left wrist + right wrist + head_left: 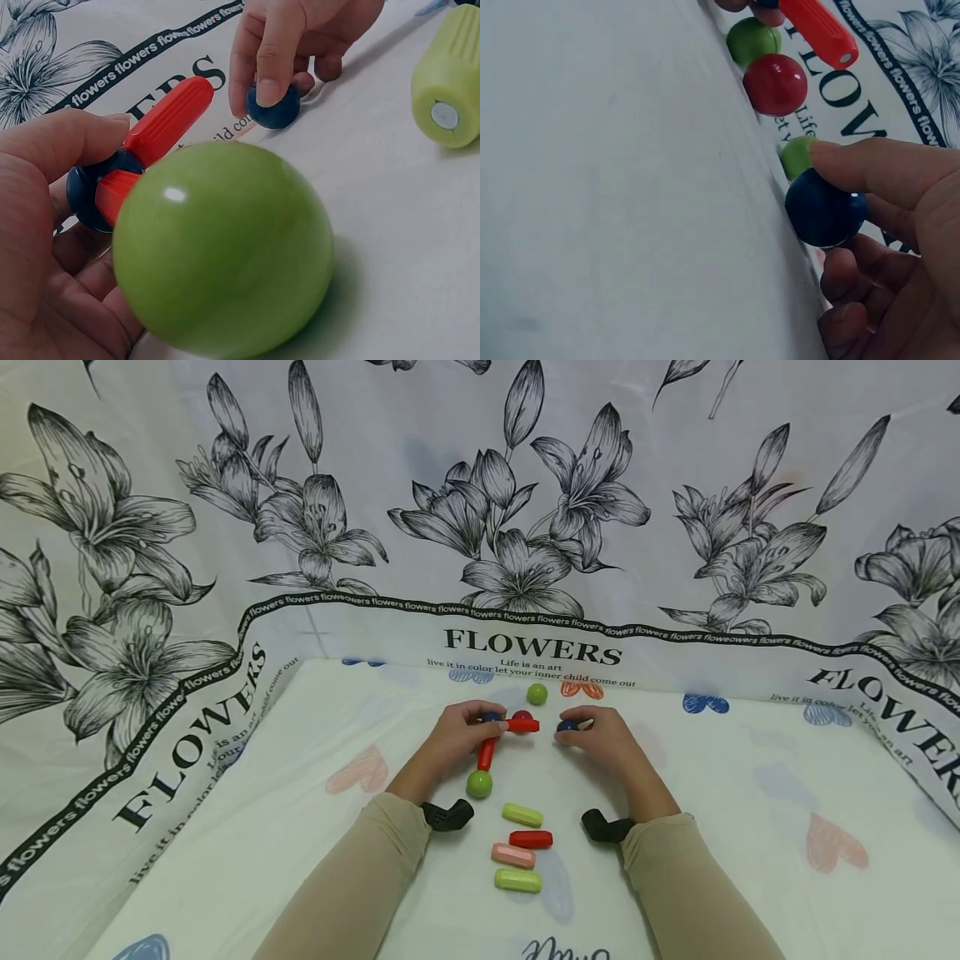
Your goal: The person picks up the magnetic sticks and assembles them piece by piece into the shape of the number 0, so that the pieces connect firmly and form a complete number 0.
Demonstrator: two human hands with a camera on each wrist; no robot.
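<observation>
A white heart-printed cloth [720,777] lies under it all. The person's left hand [456,731] has thumb and fingers clamped on a glossy blue ball [81,196] joining two ridged red plastic rods [487,754]; the nearer rod ends at a shiny green ball [479,784]. Just beside, the right hand [600,735] pinches another blue ball [821,211]. Toward the person lie four loose plastic rods [531,839]. To my eye, everything's light and stiff; the slick balls could roll, so grip them across the middle, and the joined piece at its blue corner.
</observation>
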